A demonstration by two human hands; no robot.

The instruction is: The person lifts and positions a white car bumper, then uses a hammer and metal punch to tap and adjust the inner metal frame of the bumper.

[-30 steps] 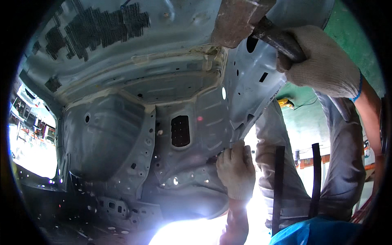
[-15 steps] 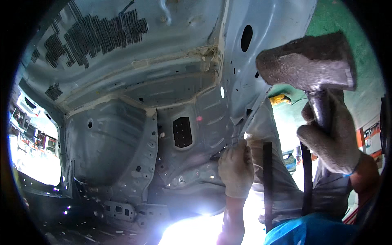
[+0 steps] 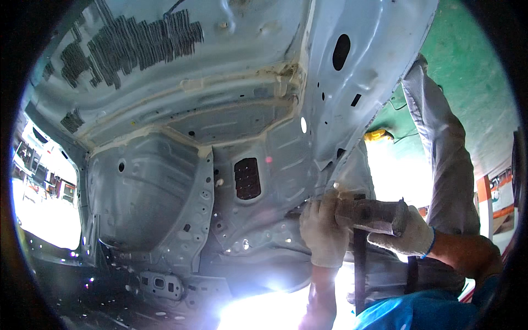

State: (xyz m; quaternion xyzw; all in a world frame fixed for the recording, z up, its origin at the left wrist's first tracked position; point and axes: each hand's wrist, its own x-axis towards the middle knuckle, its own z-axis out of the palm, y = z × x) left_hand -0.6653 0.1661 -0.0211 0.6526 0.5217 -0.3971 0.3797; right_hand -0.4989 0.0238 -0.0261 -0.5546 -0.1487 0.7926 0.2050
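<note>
My left hand, in a pale glove, is closed at the sill edge of a bare grey car body. What its fingers grip is hidden; a dark narrow piece shows just left of them by the panel. My right hand, also gloved, is wrapped round the handle of a hammer. The heavy, worn metal head lies level, its left end right against or just beside my left hand; I cannot tell whether they touch. Most of the handle is hidden behind the head and glove.
Ribbed dark pads cover part of the upper panel. A wheel-arch bulge and a rectangular opening lie to the left. My grey-trousered leg stretches over the green floor, near a yellow tool. Bright light glares below.
My right hand has swung the hammer down and left, from raised at the upper right to beside my left hand. My left hand stays closed in nearly the same place.
</note>
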